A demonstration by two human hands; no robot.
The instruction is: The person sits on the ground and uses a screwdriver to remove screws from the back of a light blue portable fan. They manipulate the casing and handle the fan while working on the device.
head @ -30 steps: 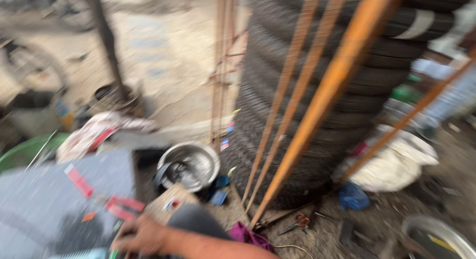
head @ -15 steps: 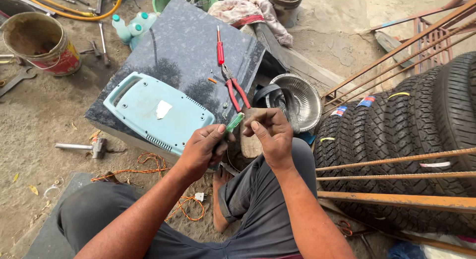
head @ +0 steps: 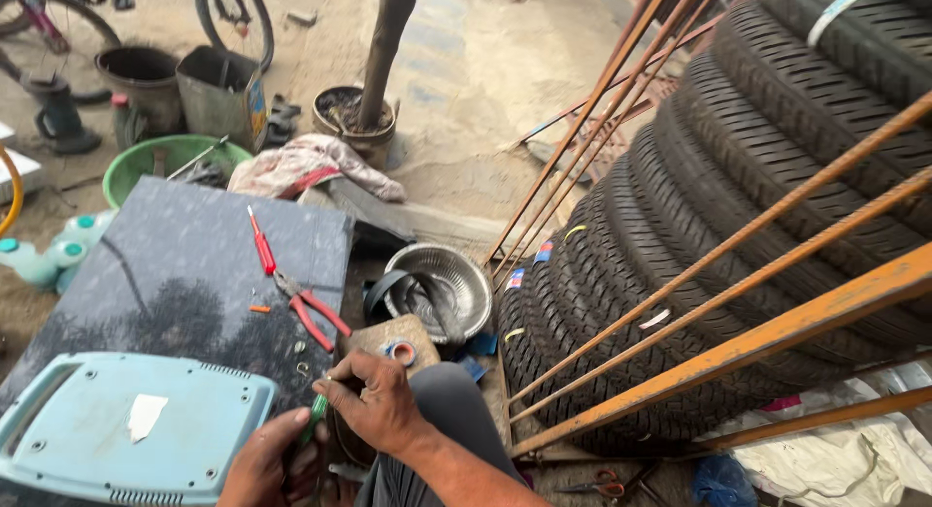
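Observation:
My left hand (head: 274, 463) grips the green handle of a screwdriver (head: 314, 417) low in the view. My right hand (head: 377, 400) pinches the tool's upper end, right above my knee. Just beyond my fingers a small blue and red ring (head: 400, 352) lies on a brown wooden block (head: 374, 337). A light blue plastic cover (head: 126, 429) rests to the left on a dark stone slab (head: 184, 274), where red-handled pliers (head: 316, 313) and a red screwdriver (head: 260, 243) also lie.
A steel bowl (head: 447, 279) holding a black rubber strip sits beside the block. A row of black tyres (head: 738, 216) in an orange metal rack (head: 777, 332) fills the right side. A green basin (head: 160, 167), buckets, rags, a potted trunk and bicycle wheels stand at the back.
The view has tilted up and swung right, so the tyres now fill the right side. Both hands have dropped lower in the view, still on the green-handled screwdriver.

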